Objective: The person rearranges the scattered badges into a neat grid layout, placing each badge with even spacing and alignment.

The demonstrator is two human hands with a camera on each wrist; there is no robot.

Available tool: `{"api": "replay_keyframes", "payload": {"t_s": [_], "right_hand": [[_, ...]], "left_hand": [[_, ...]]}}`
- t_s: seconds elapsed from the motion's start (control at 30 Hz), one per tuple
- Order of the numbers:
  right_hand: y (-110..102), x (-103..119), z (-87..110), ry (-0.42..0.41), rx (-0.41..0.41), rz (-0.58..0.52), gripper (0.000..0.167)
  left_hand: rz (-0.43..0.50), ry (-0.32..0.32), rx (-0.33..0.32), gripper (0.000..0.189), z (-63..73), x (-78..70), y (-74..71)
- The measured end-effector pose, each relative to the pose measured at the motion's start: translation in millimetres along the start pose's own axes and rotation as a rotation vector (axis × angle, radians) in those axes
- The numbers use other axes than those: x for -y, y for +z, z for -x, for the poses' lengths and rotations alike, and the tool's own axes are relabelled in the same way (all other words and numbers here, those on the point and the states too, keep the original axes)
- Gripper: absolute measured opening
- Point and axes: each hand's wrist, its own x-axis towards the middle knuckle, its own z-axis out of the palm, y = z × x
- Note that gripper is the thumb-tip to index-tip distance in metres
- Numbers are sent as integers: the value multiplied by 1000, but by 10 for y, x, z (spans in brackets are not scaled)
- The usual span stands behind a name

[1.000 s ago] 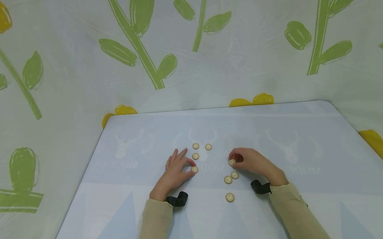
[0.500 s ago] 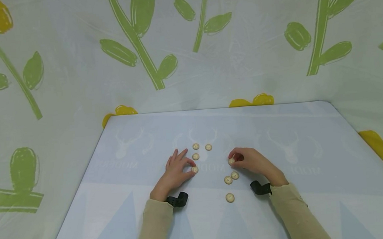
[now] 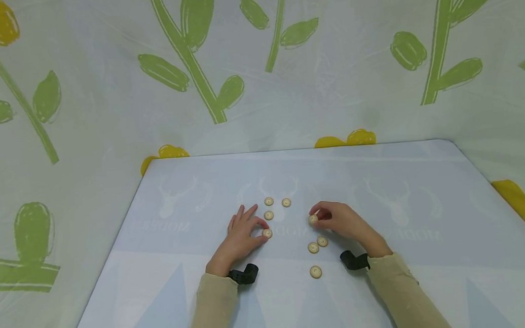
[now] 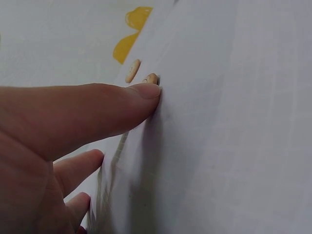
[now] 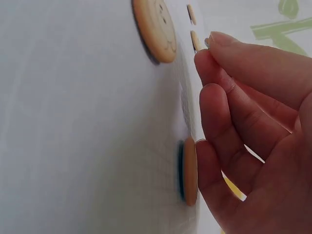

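Observation:
My left hand [image 3: 240, 239] rests on the table, its thumb and index finger pinching the edges of a round beige button [image 3: 267, 233]. The left wrist view shows mostly the thumb [image 4: 112, 105], hiding much of that button. Thumb and index finger of my right hand [image 3: 341, 220] pinch another button [image 3: 312, 220], its face turned toward the head camera. From the right wrist, only a sliver of it shows at the fingertips. Close below the right hand lie two buttons side by side, an upper one [image 3: 323, 241] and a lower one [image 3: 313, 248].
Beyond the left fingertips lie three more buttons: a near one [image 3: 268, 215], a far one [image 3: 268, 201] and one to the right [image 3: 286, 202]. A single button [image 3: 316, 272] sits nearer the front. Behind the pale blue table [image 3: 411, 270] hangs a flower-patterned cloth [image 3: 339, 87].
My right hand has shifted slightly left and away from me, carrying its pinched button. The left hand and the other buttons stay in place.

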Motion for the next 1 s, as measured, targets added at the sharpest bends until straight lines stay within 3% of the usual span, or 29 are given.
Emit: {"api": "replay_keyframes", "payload": {"t_s": [0.37,1.0], "right_hand": [[34,69,-43,-50,-1,-18,20],[151,237,-267,-21,-15,-145,22]], "left_hand": [[10,-5,4,13,8,-17,-6],[24,-11,5,14,5,-17,-16]]}}
